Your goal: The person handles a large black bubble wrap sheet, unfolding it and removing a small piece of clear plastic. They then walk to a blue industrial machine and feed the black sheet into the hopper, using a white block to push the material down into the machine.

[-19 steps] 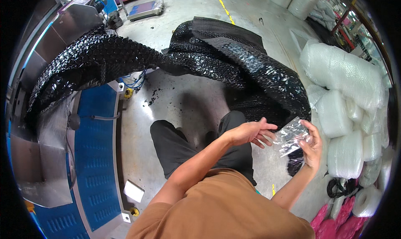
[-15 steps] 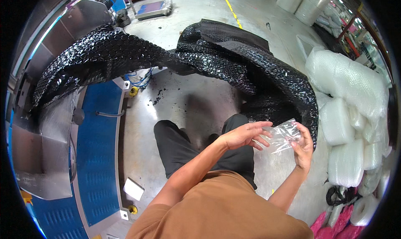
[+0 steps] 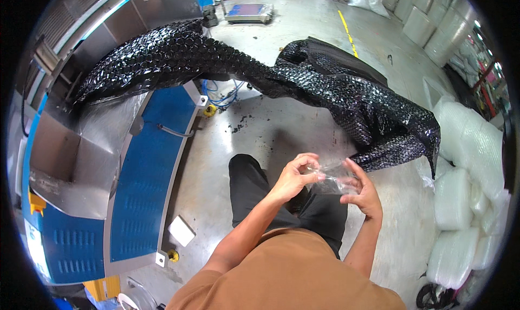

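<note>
A small piece of clear plastic film (image 3: pixel 331 181) is stretched between my two hands, above my lap. My left hand (image 3: pixel 297 175) pinches its left side between thumb and fingers. On the film's right side, my right hand (image 3: pixel 364 193) has its fingers and thumb curved around the edge. Beyond my hands a long sheet of black bubble wrap (image 3: pixel 325 88) runs from the metal machine hopper (image 3: pixel 59 153) on the left to a heap on the floor at the right.
The blue machine panel (image 3: pixel 154 163) stands close on my left, with a white rectangular piece (image 3: pixel 181 231) by its foot. Rolls of clear bubble wrap (image 3: pixel 454 201) are stacked along the right. A platform scale (image 3: pixel 249 13) sits at the back, near a yellow floor line (image 3: pixel 346 31).
My left hand has gone from spread fingers to a pinch on the film. Both hands have moved left and the film now spans between them. The view has shifted, showing more of the machine.
</note>
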A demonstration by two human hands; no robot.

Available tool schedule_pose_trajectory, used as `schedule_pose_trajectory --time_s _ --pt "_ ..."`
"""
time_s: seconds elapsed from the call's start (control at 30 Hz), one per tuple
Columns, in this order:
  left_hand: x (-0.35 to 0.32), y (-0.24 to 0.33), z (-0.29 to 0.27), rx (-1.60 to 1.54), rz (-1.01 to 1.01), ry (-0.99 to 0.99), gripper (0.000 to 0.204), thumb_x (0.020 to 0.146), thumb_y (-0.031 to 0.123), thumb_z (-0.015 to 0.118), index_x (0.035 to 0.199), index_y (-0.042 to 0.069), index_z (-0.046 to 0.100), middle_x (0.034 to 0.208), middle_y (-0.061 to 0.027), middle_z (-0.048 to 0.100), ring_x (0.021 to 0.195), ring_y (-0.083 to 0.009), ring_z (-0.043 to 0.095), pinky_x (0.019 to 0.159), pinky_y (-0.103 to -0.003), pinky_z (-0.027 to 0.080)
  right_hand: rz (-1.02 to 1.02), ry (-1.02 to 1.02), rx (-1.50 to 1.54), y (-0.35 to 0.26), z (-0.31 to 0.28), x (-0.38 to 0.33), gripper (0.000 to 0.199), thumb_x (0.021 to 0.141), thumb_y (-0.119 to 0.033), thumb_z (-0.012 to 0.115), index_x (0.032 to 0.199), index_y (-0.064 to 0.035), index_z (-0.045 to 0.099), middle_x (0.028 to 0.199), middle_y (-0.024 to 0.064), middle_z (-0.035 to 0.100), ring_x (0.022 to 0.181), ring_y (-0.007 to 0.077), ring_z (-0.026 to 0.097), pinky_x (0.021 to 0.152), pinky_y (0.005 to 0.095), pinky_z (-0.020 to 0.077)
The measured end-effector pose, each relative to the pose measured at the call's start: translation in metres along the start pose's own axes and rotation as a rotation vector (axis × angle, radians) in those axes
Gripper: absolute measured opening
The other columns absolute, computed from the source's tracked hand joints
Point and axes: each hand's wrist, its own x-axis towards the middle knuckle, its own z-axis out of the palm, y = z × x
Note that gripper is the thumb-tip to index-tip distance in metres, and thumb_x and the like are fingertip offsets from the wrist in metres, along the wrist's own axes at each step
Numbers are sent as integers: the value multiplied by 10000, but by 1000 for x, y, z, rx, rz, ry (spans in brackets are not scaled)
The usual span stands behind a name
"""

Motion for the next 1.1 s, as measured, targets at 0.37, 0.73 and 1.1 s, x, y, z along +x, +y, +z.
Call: schedule_pose_trajectory --time_s 0.37,0.73,1.1 --pt "-19 40 -36 -5 -39 12 200 899 -55 686 1072 23 624 974 -25 677 882 -100 651 763 -258 512 -35 16 225 29 52 36 539 926 -136 744 1409 15 559 1128 120 714 911 199 720 779 299 566" --pt "-18 50 -49 -340 -40 -107 738 843 -108 738 1496 45 431 1235 -138 667 986 -240 725 836 -369 622 -157 72 332 33 33 30 274 948 -31 663 1217 -3 708 998 91 741 781 172 692 722 292 553" --pt "-14 40 -35 -368 -92 -152 1057 712 -14 877 1609 77 324 1544 -199 489 1338 -345 564 1075 -446 514 -148 162 631 36 46 47 296 1013 -85 637 1300 -14 641 1041 120 749 824 200 737 732 307 598"
